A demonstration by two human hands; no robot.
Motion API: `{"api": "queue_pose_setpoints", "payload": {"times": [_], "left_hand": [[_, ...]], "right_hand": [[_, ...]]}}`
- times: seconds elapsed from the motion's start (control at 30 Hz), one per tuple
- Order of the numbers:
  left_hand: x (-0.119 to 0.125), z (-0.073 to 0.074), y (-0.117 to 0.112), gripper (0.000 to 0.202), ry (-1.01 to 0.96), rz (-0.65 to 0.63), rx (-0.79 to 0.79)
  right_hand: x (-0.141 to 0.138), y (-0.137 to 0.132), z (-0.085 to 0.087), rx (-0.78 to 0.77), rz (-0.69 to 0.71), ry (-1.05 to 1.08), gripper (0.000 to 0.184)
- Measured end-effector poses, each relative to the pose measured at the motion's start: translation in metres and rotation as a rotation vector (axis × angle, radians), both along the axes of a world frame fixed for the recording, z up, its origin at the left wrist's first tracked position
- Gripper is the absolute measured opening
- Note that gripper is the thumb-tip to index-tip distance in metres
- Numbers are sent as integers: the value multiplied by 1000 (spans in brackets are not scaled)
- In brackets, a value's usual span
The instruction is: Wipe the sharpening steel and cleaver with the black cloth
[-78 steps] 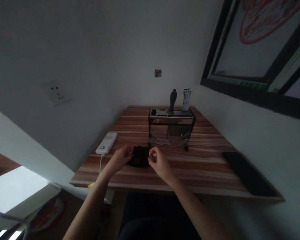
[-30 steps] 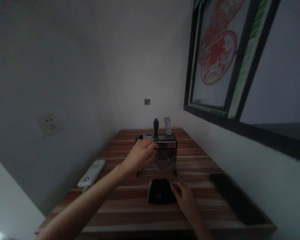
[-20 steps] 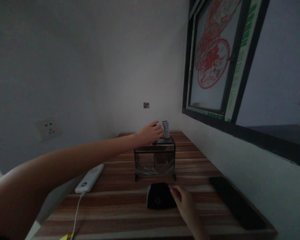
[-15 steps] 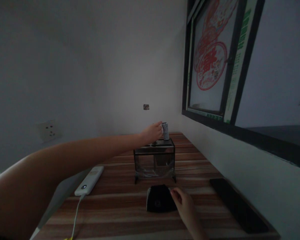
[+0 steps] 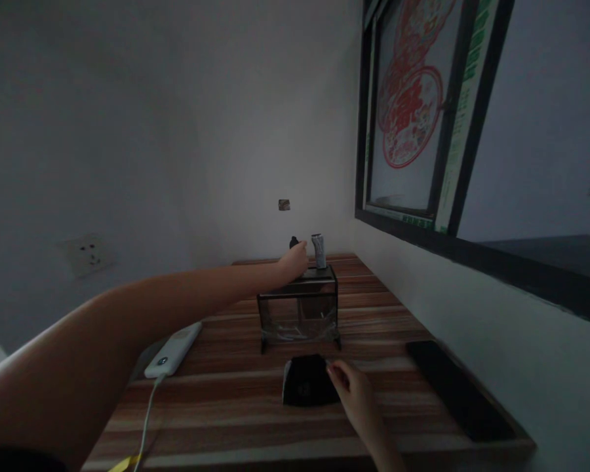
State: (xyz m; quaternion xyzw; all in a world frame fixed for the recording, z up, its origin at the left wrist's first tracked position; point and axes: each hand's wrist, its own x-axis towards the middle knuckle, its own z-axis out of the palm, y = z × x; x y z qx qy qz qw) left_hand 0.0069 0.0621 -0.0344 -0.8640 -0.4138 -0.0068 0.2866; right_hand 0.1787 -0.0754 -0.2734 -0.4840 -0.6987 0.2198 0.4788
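Observation:
My left hand (image 5: 295, 261) reaches far over the wooden table (image 5: 216, 400) and is closed round a black handle (image 5: 293, 242) that sticks up from the top of a clear, dark-framed knife block (image 5: 297, 307). A pale grey handle (image 5: 318, 250) stands in the block just right of it. My right hand (image 5: 353, 392) rests on the table nearer to me, fingers curled against the right edge of a small black block-shaped object (image 5: 305, 381). What that object is I cannot make out in the dim light.
A white power bank (image 5: 172, 341) with a cable (image 5: 145, 419) lies at the table's left. A flat black slab (image 5: 457, 397) lies along the right wall. A wall socket (image 5: 85, 254) is at left, a window with red paper-cut (image 5: 409, 108) at right.
My left hand left the black object, travelled up and away to the top of the knife block, and closed on the black handle. My right hand stayed at the black object.

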Motion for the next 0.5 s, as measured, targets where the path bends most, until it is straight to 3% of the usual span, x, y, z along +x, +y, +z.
{"api": "queue_pose_setpoints", "payload": {"times": [0.23, 0.4, 0.5], "left_hand": [[-3, 4, 7, 28, 39, 72, -40], [-4, 12, 9, 8, 77, 72, -33], [-5, 22, 9, 21, 104, 65, -28]], "right_hand": [[1, 0, 1, -15, 19, -18, 38], [1, 0, 1, -31, 39, -24, 34], [1, -1, 2, -48, 48, -23, 33]]}}
